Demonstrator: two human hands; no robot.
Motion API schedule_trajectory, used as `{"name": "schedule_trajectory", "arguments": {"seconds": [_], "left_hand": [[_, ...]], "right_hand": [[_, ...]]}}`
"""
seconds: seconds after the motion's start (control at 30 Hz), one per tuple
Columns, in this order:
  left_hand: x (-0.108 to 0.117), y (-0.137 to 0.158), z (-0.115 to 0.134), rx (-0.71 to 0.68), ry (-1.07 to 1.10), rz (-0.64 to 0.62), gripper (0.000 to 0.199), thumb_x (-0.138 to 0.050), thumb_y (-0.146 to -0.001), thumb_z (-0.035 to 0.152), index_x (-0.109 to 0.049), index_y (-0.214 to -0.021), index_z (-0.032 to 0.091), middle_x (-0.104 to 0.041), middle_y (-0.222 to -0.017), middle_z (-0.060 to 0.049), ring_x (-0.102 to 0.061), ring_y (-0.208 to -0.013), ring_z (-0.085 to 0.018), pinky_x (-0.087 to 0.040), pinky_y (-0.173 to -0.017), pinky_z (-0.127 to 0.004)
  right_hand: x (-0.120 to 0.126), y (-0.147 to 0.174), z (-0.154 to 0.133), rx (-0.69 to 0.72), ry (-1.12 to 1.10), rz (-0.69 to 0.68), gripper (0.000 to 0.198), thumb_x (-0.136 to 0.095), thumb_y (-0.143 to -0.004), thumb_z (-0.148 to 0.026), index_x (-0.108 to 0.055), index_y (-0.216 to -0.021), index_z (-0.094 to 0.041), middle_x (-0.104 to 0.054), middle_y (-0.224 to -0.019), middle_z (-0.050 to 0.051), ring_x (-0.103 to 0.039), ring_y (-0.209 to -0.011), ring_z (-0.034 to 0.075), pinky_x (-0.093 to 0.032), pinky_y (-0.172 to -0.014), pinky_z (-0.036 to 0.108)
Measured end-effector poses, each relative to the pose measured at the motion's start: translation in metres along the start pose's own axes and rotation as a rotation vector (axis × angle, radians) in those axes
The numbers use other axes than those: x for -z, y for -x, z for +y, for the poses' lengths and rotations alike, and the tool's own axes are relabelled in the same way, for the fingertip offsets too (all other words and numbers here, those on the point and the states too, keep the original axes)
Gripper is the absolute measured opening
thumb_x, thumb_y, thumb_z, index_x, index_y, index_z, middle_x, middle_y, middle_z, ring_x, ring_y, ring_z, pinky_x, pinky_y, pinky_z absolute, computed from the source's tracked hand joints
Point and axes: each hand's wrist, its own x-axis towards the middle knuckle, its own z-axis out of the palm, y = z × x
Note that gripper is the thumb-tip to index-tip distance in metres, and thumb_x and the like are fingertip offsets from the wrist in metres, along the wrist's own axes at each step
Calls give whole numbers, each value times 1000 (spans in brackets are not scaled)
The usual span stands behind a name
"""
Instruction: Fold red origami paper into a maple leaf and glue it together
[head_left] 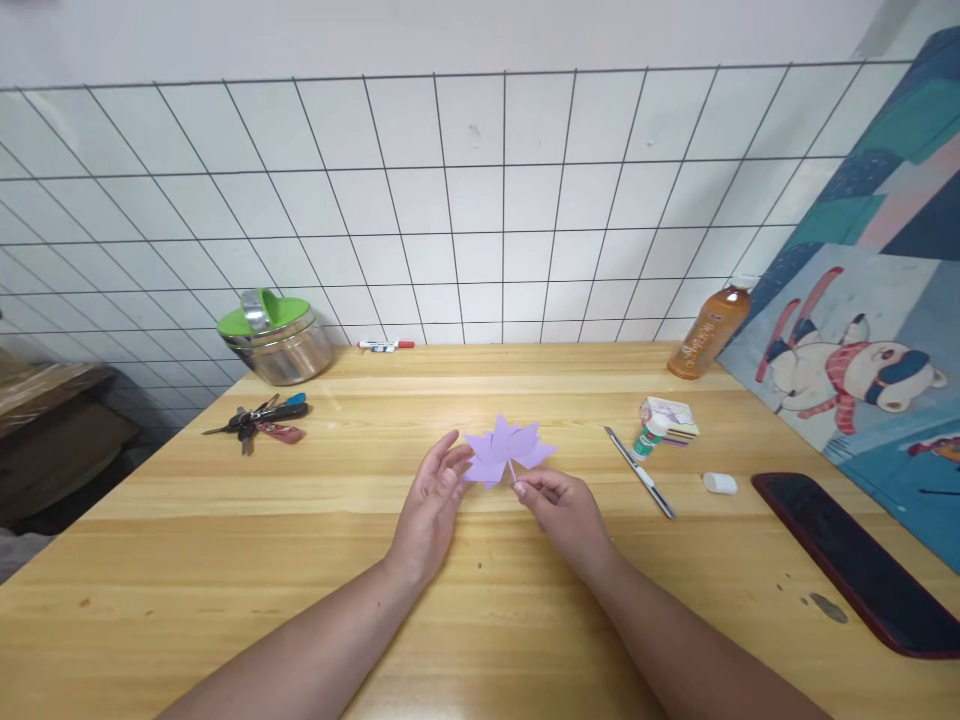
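Head view: wooden table [480, 640], tiled wall [472, 200] behind; purple paper leaf [495, 455] — many-pointed, with a narrow stem — held up between the two hands near the middle of the table; right hand [568, 512] pinches the stem low down, thumb and forefinger closed on it, other fingers curled in; left hand [429, 512] at the leaf's left edge, fingers parted and loosely bent; whether they touch the paper, cannot tell.

To the right of the hands: utility knife [640, 472], lying aslant; green-and-white tube [649, 440] against a stack of paper [675, 415]; small white piece [720, 484]; dark phone [855, 560] nearest the edge; amber bottle [709, 333] farther back.

To the left: key bunch [259, 420]; behind it, steel pot [289, 350] with green lid [285, 314]; marker [386, 345] by the wall — red-ended.
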Motion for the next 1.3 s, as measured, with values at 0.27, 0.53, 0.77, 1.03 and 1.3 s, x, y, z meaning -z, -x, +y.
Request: {"name": "schedule_trajectory", "arguments": {"seconds": [0.27, 0.53, 0.77, 1.03, 1.3], "left_hand": [[2, -2, 2, 67, 52, -4, 47, -58, -82, 38, -51, -125, 22, -61, -112, -10, -54, -107, -23, -41, -91, -37], [2, -2, 2, 17, -23, 43, 46, -60, -80, 38, -53, -122, 21, -63, -102, -8, -56, -95, -21, -41, -84, -32], [7, -2, 10, -81, -145, 156, 43, -63, -78, 41, -58, -115, 20, -64, -90, -6, -55, -88, -19, -39, -77, -28], [9, 2, 10, -88, -280, 112, 38, -64, -76, 46, -64, -105, 21, -65, -83, -5, -56, -88, -22, -38, -82, -30], [11, -4, 8, -126, -458, -56, 32, -58, -80, 46, -69, -93, 19, -65, -80, -7, -58, -84, -25, -39, -84, -35]], "right_hand": [[3, -1, -6, -36, -114, 66, 35, -60, -72, -46, -67, -84, -15, -49, -53, -4, -37, -43, 8, -31, -42, 21], [8, -4, -3, -64, -155, 83, 35, -62, -70, -50, -62, -82, -17, -46, -48, -5, -39, -41, 9, -29, -41, 21], [20, -12, -15, -46, 27, 201, 37, -60, -71, -51, -67, -81, -16, -48, -50, -4, -38, -42, 10, -30, -43, 23], [18, -69, -36, 60, 487, 267, 34, -46, -84, -42, -72, -89, -21, -71, -86, 3, -62, -76, 18, -45, -66, 26], [0, -136, -26, -76, 776, 285, 24, -50, -83, -33, -72, -77, -25, -71, -89, 5, -63, -81, 21, -41, -66, 28]]}}
